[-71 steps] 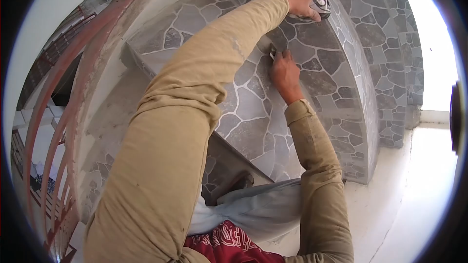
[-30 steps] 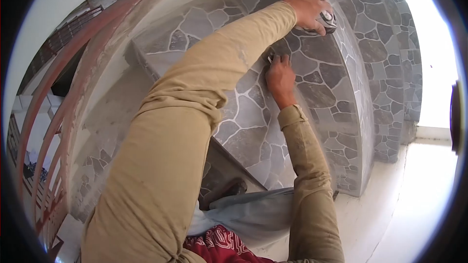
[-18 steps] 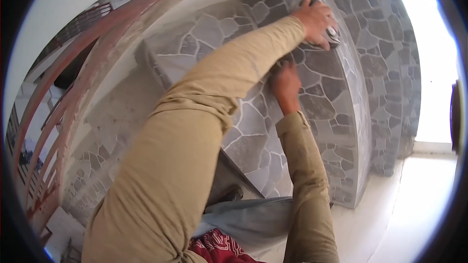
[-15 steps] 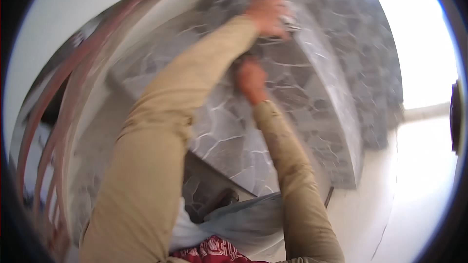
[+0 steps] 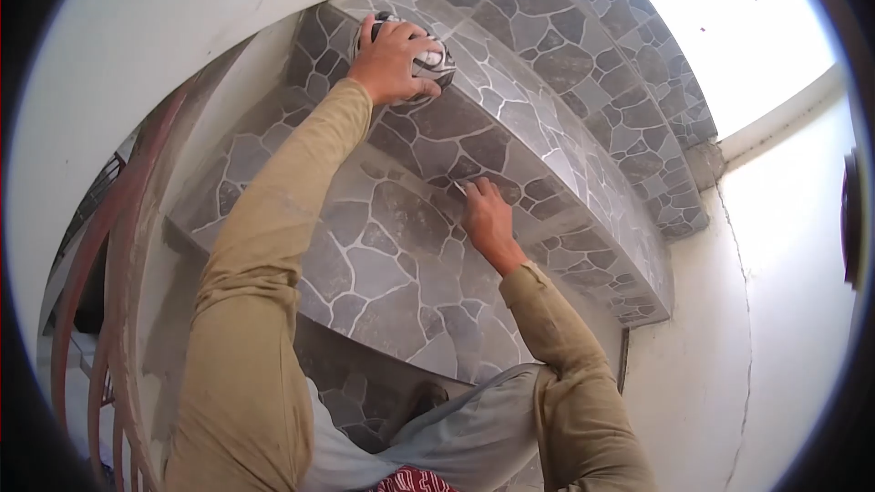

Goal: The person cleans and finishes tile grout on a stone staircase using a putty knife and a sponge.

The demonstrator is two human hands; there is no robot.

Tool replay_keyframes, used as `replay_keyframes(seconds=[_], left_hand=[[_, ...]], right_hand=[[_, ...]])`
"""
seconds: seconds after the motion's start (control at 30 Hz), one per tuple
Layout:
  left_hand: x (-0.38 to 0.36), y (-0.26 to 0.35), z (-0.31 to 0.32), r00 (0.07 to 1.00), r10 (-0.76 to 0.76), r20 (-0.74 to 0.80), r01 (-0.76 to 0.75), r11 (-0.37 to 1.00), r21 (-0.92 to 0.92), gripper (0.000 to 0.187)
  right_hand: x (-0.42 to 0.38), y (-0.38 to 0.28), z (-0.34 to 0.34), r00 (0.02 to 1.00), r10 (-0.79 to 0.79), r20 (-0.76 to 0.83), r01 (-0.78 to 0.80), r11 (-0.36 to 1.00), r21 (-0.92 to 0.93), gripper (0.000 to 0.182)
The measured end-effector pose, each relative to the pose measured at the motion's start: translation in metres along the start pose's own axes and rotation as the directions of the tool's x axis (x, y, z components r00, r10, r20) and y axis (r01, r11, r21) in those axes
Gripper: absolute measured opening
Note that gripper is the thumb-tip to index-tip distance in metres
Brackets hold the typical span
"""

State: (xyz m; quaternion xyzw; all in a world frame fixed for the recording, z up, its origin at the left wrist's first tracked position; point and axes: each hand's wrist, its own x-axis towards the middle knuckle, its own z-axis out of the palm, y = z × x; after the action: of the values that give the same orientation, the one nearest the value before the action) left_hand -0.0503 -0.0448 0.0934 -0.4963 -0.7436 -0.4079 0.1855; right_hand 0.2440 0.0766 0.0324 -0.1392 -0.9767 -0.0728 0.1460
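My left hand point(image 5: 394, 62) is wrapped over a rounded black-and-white object point(image 5: 430, 58), which rests at the edge of a stone-patterned step point(image 5: 529, 128). Lower and to the right, my right hand point(image 5: 488, 217) has its fingers pinched around a small, thin, pale-tipped tool point(image 5: 459, 188). The tip is close to the step's vertical face point(image 5: 437, 132), near where it meets the tread point(image 5: 374, 255) below. Most of the thin tool is hidden by my fingers.
A reddish curved railing point(image 5: 118, 191) runs along the left. More patterned steps point(image 5: 583, 64) rise at the upper right, beside a pale cracked wall point(image 5: 702, 337). My bent knee point(image 5: 483, 410) and a dark shoe point(image 5: 427, 397) are below.
In the view, my left hand and the rounded object now appear further left and lower. My right hand appears lower and slightly right, further from the left one. The blur has cleared.
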Motion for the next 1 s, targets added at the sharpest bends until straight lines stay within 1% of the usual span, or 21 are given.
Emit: replay_keyframes(seconds=[0.1,0.17,0.23,0.27,0.3,0.33,0.37,0.4,0.43,0.47,0.53,0.57,0.6,0.67,0.7,0.77,0.8,0.87,0.9,0.97,1.0], left_hand=[[-0.001,-0.002,0.006,0.995,0.057,-0.084,-0.054,0.998,0.035,0.069],[-0.003,-0.007,0.0,0.997,0.051,-0.054,-0.048,0.998,0.04,0.07],[0.005,-0.002,0.005,0.996,0.081,-0.029,-0.081,0.997,-0.001,0.071],[0.004,-0.005,0.006,0.995,0.089,-0.041,-0.088,0.996,0.034,0.072],[0.005,-0.007,0.008,0.994,0.096,-0.052,-0.092,0.993,0.07,0.073],[0.009,-0.003,0.005,0.991,0.122,-0.049,-0.12,0.992,0.046,0.073],[0.011,0.0,-0.001,0.995,0.096,-0.018,-0.094,0.992,0.082,0.074],[0.009,0.002,-0.001,0.998,0.061,0.014,-0.062,0.99,0.124,0.075],[0.007,0.002,0.004,0.997,0.067,0.025,-0.069,0.991,0.115,0.075],[0.008,-0.003,0.005,0.996,0.09,0.004,-0.09,0.988,0.122,0.076],[0.009,-0.016,0.011,0.99,0.136,-0.036,-0.13,0.983,0.132,0.076],[0.008,-0.02,0.016,0.987,0.151,-0.047,-0.144,0.98,0.136,0.076],[0.005,-0.02,0.018,0.992,0.121,-0.043,-0.114,0.982,0.151,0.076],[0.013,-0.029,0.032,0.994,0.092,-0.053,-0.08,0.978,0.195,0.073],[0.012,0.0,-0.003,0.993,0.022,0.119,-0.034,0.995,0.095,0.076],[0.008,0.002,-0.007,0.994,0.018,0.11,-0.028,0.996,0.088,0.078],[0.008,0.002,-0.01,0.993,0.005,0.116,-0.017,0.995,0.101,0.078],[0.008,0.001,-0.012,0.989,0.012,0.146,-0.019,0.999,0.049,0.079],[0.006,0.001,-0.012,0.994,0.017,0.109,-0.023,0.998,0.056,0.08],[0.006,0.0,-0.01,0.996,0.027,0.081,-0.032,0.998,0.061,0.08],[0.005,-0.001,-0.01,0.997,0.038,0.064,-0.042,0.997,0.066,0.08]], right_hand=[[-0.012,0.004,0.032,0.999,-0.048,0.022,0.048,0.999,-0.018,0.021],[-0.014,0.005,0.036,0.997,-0.065,0.033,0.066,0.998,-0.018,0.022],[-0.022,0.016,0.001,0.997,0.075,-0.005,-0.075,0.997,0.009,0.025],[-0.028,0.026,-0.005,0.994,0.106,-0.015,-0.106,0.994,-0.016,0.025],[-0.032,0.031,-0.005,0.995,0.086,-0.058,-0.087,0.996,0.001,0.027],[-0.037,0.033,-0.002,0.993,0.067,-0.101,-0.066,0.998,0.019,0.028],[-0.038,0.027,0.007,0.99,0.096,-0.104,-0.095,0.995,0.009,0.028],[-0.036,0.016,0.021,0.998,0.061,-0.004,-0.06,0.998,0.01,0.029],[-0.035,0.013,0.031,0.995,0.015,0.098,-0.017,1.0,0.022,0.03],[-0.034,0.018,0.034,0.995,0.016,0.102,-0.018,0.999,0.027,0.03],[-0.035,0.034,0.04,0.977,-0.024,-0.211,0.022,1.0,-0.015,0.028],[-0.033,0.034,0.019,0.986,0.019,-0.164,-0.025,0.999,-0.034,0.027],[-0.028,0.026,-0.004,0.993,0.059,-0.099,-0.063,0.997,-0.041,0.026],[-0.021,0.017,0.002,0.989,0.115,-0.096,-0.116,0.993,-0.009,0.025],[-0.03,0.015,0.019,0.992,0.115,-0.058,-0.114,0.993,0.018,0.025],[-0.036,0.015,0.05,1.0,0.015,0.005,-0.014,0.996,-0.09,0.027],[-0.033,0.016,0.051,1.0,0.004,0.01,-0.004,0.997,-0.076,0.027],[-0.027,0.022,0.04,0.995,0.042,0.085,-0.034,0.995,-0.096,0.027],[-0.024,0.02,0.031,0.996,0.034,0.087,-0.025,0.995,-0.098,0.027],[-0.021,0.018,0.015,0.974,0.138,0.182,-0.12,0.987,-0.105,0.025],[-0.02,0.017,0.005,0.974,0.133,0.183,-0.115,0.988,-0.105,0.025]])
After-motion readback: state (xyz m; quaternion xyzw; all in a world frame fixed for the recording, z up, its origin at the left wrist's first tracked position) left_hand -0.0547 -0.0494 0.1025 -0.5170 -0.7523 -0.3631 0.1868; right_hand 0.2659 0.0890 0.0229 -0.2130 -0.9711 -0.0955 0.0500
